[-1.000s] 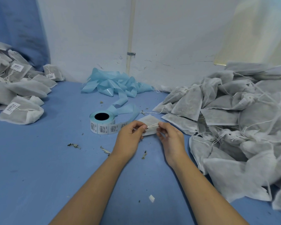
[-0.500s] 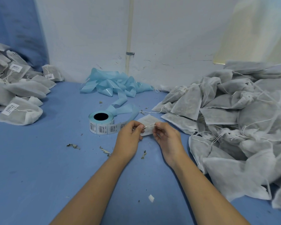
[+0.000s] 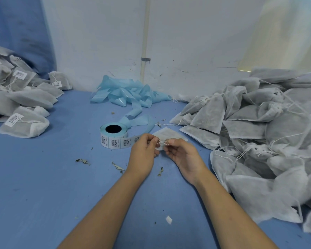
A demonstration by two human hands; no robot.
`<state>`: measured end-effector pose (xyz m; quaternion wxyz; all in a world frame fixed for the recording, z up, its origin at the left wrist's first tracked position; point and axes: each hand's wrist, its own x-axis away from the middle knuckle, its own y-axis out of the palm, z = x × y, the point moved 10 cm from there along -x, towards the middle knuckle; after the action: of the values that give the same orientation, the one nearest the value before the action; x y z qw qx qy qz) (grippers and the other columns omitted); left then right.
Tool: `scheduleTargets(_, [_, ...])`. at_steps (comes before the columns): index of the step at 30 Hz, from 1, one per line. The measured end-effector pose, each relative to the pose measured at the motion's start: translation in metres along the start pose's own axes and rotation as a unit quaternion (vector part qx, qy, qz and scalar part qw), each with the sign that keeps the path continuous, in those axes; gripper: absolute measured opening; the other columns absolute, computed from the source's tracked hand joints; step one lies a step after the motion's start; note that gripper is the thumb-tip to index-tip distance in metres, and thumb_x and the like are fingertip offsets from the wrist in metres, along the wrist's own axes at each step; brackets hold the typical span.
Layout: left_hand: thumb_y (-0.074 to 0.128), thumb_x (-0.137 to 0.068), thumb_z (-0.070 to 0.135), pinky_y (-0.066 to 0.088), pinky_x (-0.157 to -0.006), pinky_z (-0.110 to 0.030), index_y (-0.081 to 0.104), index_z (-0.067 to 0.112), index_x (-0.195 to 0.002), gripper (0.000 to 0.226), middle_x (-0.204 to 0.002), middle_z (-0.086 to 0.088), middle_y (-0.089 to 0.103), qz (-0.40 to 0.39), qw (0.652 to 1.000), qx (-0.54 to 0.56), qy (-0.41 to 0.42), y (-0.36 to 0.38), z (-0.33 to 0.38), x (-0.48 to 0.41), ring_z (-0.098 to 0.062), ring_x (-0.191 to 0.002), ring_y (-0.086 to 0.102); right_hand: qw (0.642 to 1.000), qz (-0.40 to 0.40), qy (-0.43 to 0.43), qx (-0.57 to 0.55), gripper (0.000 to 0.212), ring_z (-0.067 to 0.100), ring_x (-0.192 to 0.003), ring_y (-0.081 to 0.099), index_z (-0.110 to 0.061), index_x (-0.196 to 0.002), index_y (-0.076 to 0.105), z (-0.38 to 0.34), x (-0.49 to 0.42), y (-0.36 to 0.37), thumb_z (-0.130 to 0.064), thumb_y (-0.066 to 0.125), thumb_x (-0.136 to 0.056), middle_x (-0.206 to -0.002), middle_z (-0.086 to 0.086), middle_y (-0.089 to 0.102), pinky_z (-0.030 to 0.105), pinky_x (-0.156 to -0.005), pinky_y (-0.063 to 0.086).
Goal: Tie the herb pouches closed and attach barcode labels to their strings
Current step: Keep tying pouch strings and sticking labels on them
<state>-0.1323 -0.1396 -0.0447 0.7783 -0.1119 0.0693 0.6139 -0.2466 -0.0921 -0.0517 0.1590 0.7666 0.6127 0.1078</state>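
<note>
Pouch [image 3: 170, 134] under work lies flat on the blue surface [image 3: 43, 177], just beyond both hands and just right of the label roll [image 3: 114, 136]. Its string [image 3: 162, 141] runs roughly left to right between the two hands, across the pouch's near end. Left hand [image 3: 144, 153]: thumb and forefinger pinched together on the left part of the string. Right hand [image 3: 184, 154]: fingertips pinched on the right part, palm turned partly upward. A small loop or crossing of string shows between the two pinches; whether a knot is already formed is too small to tell. Judgement: tying step in hand, label not yet on this string. The roll stands on edge, its free strip of labels reaching toward the left hand, almost touching it; so the left hand is the nearer one for peeling the next label, and the string's axis already points at the strip. Labelled pouches [image 3: 23, 123] piled far left; unlabelled heap [image 3: 258, 126] close on the right. Spent blue backing strip [image 3: 129, 96] trails behind the roll toward the wall. Dry herb crumbs [image 3: 83, 161] scattered on the surface.
</note>
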Motion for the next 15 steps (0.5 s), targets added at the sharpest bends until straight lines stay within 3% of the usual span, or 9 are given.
scheduleTargets(5, [0.047, -0.099, 0.014, 0.045, -0.057, -0.01, 0.057, 0.009, -0.092, 0.013, -0.075, 0.0, 0.06, -0.003, 1.0, 0.005, -0.004, 0.0, 0.002, 0.001, -0.009, -0.062, 0.055, 1.0, 0.0, 0.004, -0.016, 0.004, 0.011, -0.068, 0.058, -0.008, -0.07, 0.063, 0.001, 0.0, -0.002, -0.011, 0.06, -0.072, -0.071, 0.002, 0.063, 0.023, -0.073, 0.048])
scheduleTargets(7, [0.045, -0.097, 0.008, 0.046, -0.059, -0.013, 0.059, 0.013, -0.09, 0.017, -0.077, -0.003, 0.061, 0.001, 1.0, 0.025, -0.014, -0.002, 0.001, 0.001, -0.011, -0.065, 0.055, 0.999, 0.006, 0.005, -0.034, 0.011, 0.012, -0.067, 0.058, -0.008, -0.073, 0.063, 0.001, -0.001, -0.004, -0.016, 0.062, -0.066, -0.072, 0.002, 0.063, 0.022, -0.071, 0.048])
scheduleTargets(10, [0.044, -0.086, -0.007, 0.044, -0.066, -0.016, 0.064, 0.017, -0.098, 0.033, -0.094, -0.001, 0.065, -0.003, 0.999, 0.038, -0.011, -0.003, 0.003, 0.001, -0.009, -0.07, 0.054, 0.998, 0.002, 0.011, -0.055, 0.014, 0.012, -0.066, 0.058, -0.008, -0.077, 0.062, 0.001, 0.0, -0.004, -0.018, 0.062, -0.067, -0.074, 0.002, 0.062, 0.021, -0.068, 0.049])
scheduleTargets(13, [0.048, -0.082, -0.01, 0.039, -0.072, -0.005, 0.06, 0.017, -0.119, 0.047, -0.113, 0.002, 0.059, -0.007, 0.996, -0.069, 0.053, -0.003, 0.015, 0.002, -0.005, -0.081, 0.054, 0.995, -0.021, 0.031, -0.096, 0.014, 0.013, -0.066, 0.057, -0.008, -0.078, 0.061, 0.004, 0.002, 0.003, -0.017, 0.063, -0.068, -0.075, 0.003, 0.061, 0.022, -0.068, 0.048])
scheduleTargets(15, [0.049, -0.08, -0.01, 0.038, -0.085, -0.013, 0.058, 0.014, -0.124, 0.051, -0.13, 0.002, 0.052, -0.01, 0.978, -0.182, 0.105, 0.001, 0.019, 0.002, -0.015, -0.108, 0.05, 0.989, -0.05, 0.047, -0.127, 0.012, 0.015, -0.068, 0.057, -0.009, -0.075, 0.062, 0.007, 0.004, 0.011, -0.012, 0.069, -0.065, -0.076, 0.004, 0.06, 0.024, -0.071, 0.048])
